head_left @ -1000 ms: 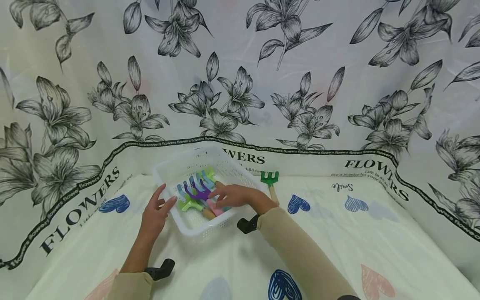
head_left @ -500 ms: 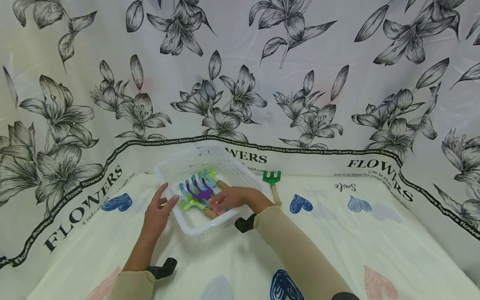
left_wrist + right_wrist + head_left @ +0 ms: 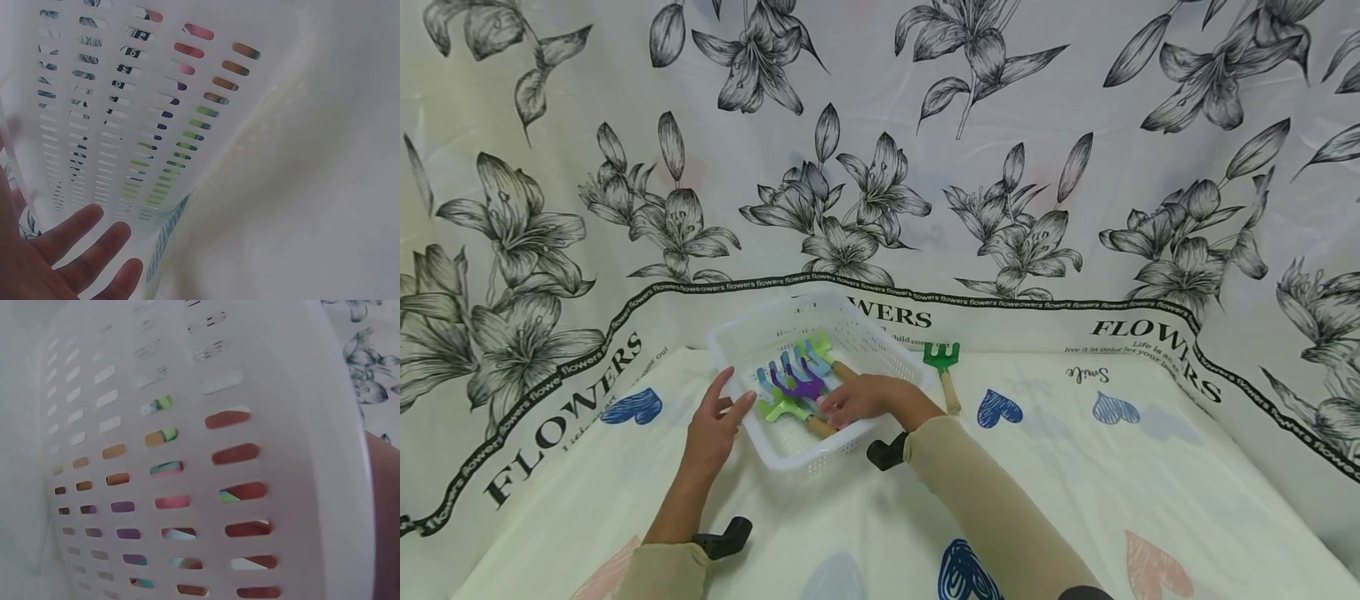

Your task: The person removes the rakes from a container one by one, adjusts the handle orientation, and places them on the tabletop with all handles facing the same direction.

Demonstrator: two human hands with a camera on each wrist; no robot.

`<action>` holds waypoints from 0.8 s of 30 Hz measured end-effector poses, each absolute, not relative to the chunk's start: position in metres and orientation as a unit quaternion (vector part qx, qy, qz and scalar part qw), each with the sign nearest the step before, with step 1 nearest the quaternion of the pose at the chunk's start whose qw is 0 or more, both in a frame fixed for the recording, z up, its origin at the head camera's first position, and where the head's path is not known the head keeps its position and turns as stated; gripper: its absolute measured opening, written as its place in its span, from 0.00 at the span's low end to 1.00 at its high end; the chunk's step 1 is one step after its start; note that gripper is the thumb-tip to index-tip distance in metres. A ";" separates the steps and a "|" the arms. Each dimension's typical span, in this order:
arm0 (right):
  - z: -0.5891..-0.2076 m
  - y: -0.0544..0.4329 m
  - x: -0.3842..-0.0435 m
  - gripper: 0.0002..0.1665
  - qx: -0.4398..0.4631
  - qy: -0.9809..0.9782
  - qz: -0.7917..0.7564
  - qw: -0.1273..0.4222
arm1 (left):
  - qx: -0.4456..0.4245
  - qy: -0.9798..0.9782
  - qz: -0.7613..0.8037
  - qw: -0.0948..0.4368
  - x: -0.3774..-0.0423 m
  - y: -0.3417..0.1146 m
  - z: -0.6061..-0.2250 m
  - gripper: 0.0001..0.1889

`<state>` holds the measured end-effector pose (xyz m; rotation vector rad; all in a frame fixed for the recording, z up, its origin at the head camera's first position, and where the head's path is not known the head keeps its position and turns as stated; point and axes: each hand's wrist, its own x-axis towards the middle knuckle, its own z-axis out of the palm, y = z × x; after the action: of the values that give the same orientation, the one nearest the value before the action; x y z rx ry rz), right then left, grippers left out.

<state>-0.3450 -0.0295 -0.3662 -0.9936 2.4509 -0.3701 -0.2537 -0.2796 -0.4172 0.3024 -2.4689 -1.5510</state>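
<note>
A white perforated plastic basket [image 3: 790, 458] holds several toy garden tools. Among them are a purple hand rake [image 3: 805, 388], a lime-green rake [image 3: 781, 408] with a wooden handle, and light blue tines. My left hand [image 3: 711, 429] is at the basket's left rim; its fingers lie fairly straight outside the slotted wall in the left wrist view. My right hand [image 3: 859, 398] reaches over the right rim into the basket. Its fingers curl at a pink tool [image 3: 173, 502], mostly hidden under them in the head view and seen through the slots in the right wrist view.
A green toy rake [image 3: 942, 357] with a wooden handle lies on the cloth just right of the basket. The white tablecloth [image 3: 1060, 467] carries printed hearts. A flower-print curtain [image 3: 865, 242] rises behind the basket.
My right hand's fingers have drawn together over the pink tool, covering it. The left hand and the basket stay in place; the view shifts slightly.
</note>
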 end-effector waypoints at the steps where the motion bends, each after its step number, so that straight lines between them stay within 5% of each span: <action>1: -0.367 -0.030 -0.345 0.26 -0.360 0.893 -0.135 0.233 | 0.102 -0.837 -0.527 0.105 -0.254 -0.280 -0.417 0.46; 10: -0.364 -0.030 -0.341 0.27 -0.352 0.900 -0.125 0.226 | 0.106 -0.837 -0.526 0.105 -0.254 -0.279 -0.419 0.45; 24: -0.363 -0.024 -0.343 0.18 -0.332 0.892 -0.272 0.142 | 0.107 -0.837 -0.527 0.104 -0.253 -0.279 -0.416 0.45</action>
<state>-0.3434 -0.0236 -0.3632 -0.9568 2.5741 -0.7849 -0.2525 -0.2789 -0.4160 0.3164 -2.4675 -1.5544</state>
